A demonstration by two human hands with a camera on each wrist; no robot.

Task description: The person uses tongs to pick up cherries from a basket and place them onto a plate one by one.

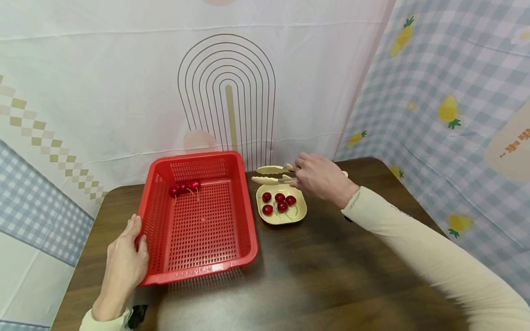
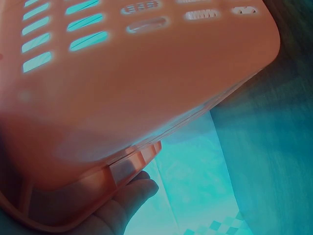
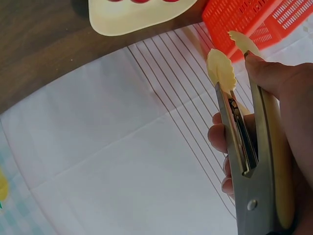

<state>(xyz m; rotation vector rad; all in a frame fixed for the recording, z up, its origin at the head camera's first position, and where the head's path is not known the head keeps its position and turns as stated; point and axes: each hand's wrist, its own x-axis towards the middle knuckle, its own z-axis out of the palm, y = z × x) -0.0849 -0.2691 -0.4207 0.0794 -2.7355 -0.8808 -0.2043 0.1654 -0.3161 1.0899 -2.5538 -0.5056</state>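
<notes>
Right sleeve [image 1: 418, 246] aslant, grip [image 1: 322, 178] round tongs [image 1: 267, 180]

In the head view, the left hand [image 1: 124, 257] is at lower left, fingers pointing up, thumb set apart in a grip, the left wrist [image 1: 108, 305] near the bottom edge. The right arm [image 1: 426, 248] slants from the lower right corner to the right hand [image 1: 319, 177], just right of centre, back upward, fingers curled in a grip.
</notes>
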